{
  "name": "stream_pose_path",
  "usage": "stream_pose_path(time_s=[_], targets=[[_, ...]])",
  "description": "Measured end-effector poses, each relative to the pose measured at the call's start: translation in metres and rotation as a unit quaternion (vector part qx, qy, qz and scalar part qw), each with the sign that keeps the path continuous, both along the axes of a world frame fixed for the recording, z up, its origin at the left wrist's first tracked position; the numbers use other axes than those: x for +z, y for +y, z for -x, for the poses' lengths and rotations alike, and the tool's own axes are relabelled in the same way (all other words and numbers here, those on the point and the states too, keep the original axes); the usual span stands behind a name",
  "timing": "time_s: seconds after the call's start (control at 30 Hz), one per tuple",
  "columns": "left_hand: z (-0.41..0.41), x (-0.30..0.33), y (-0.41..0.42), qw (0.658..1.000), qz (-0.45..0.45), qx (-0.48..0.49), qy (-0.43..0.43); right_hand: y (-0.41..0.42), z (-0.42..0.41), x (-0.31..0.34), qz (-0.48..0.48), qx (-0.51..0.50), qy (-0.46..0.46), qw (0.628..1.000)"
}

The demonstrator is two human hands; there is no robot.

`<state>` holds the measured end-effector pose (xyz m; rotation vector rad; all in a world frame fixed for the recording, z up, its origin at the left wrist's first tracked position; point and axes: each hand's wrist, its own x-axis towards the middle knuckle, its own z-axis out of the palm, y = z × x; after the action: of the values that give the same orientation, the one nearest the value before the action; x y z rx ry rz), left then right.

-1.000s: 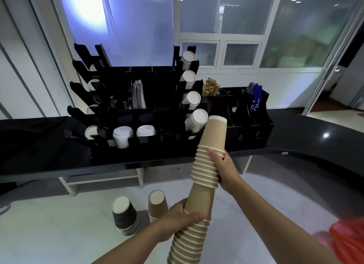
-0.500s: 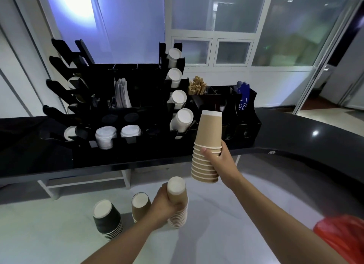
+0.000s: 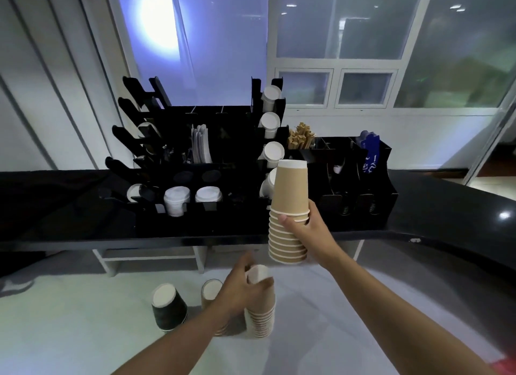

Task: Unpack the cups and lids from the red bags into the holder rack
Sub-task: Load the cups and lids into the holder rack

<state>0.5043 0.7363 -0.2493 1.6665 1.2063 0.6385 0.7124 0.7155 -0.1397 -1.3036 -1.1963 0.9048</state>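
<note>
My right hand (image 3: 307, 229) grips a stack of tan paper cups (image 3: 289, 212), bottoms up, held in the air just in front of the black holder rack (image 3: 229, 162) on the dark counter. Lower down, my left hand (image 3: 240, 290) rests on the top of a second stack of tan cups (image 3: 259, 313) that stands upside down on the white floor. The rack holds white cups (image 3: 272, 123) in its angled slots and white lids (image 3: 176, 198) at the front. A sliver of a red bag (image 3: 506, 366) shows at the bottom right corner.
On the floor left of my left hand stand a stack of black cups (image 3: 167, 307) and a short stack of tan cups (image 3: 210, 290). The dark counter (image 3: 446, 207) curves to the right. A condiment organiser (image 3: 349, 173) with wooden stirrers sits beside the rack.
The single long stack came apart into two. My right hand lifted the upper part toward the rack; my left hand lowered the lower part onto the floor.
</note>
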Motion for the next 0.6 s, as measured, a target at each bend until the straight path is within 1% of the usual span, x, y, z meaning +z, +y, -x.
stream_pose_path(time_s=[0.1,0.17,0.27,0.4,0.5,0.6], targets=[[0.004,0.035,0.010,0.994,0.000,-0.009,-0.110,0.013,0.014,0.015,-0.014,0.034,0.006,0.999],[0.012,0.058,0.018,0.991,-0.013,-0.017,-0.135,0.025,0.026,0.025,-0.020,0.060,0.020,0.998],[0.028,0.090,0.029,0.991,-0.065,-0.004,-0.119,0.047,0.051,0.037,-0.031,0.087,0.043,0.995],[0.051,0.122,0.049,0.984,-0.138,0.060,-0.093,0.075,0.094,0.055,-0.038,0.114,0.064,0.991],[0.080,0.143,0.072,0.980,-0.169,0.057,-0.086,0.099,0.122,0.077,-0.039,0.114,0.067,0.990],[0.113,0.167,0.100,0.974,-0.209,0.046,-0.076,0.129,0.144,0.112,-0.064,0.099,0.053,0.992]])
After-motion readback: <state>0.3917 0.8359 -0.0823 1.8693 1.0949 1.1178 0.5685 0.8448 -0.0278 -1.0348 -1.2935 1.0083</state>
